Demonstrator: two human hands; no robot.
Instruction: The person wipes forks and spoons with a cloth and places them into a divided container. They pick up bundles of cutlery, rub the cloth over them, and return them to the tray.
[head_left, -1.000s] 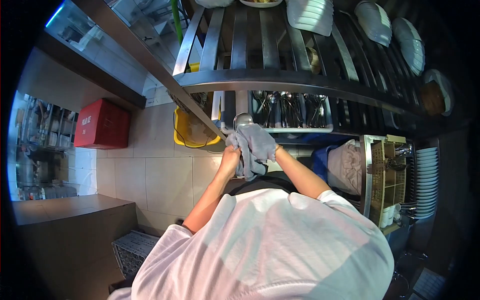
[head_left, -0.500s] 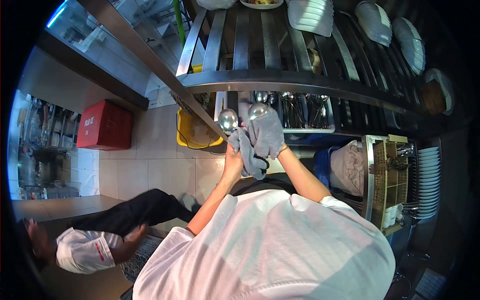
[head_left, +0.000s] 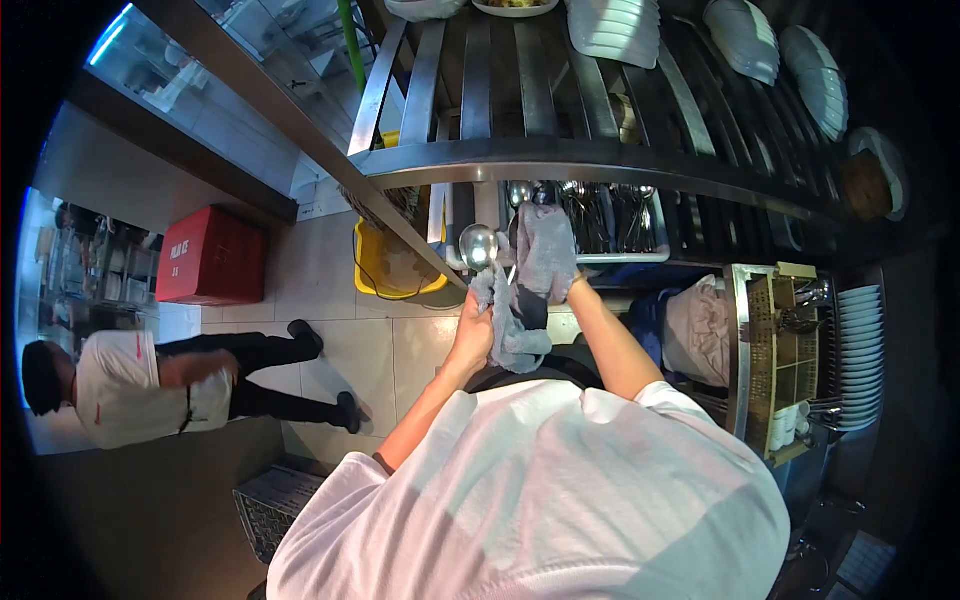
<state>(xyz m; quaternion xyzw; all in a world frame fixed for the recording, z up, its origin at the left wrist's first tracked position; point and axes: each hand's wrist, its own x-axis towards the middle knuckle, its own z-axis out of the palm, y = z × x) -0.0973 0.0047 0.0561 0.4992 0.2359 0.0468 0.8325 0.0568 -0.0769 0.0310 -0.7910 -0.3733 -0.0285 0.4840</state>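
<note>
shining spoon (head_left: 478, 246) — silvery, rounded

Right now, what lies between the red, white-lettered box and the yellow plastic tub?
In the head view, only bare, pale floor tiles lie between the red, white-lettered box and the yellow plastic tub.

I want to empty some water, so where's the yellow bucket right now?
In the head view, the yellow bucket is left of the cutlery tray and right of the red box.
</note>
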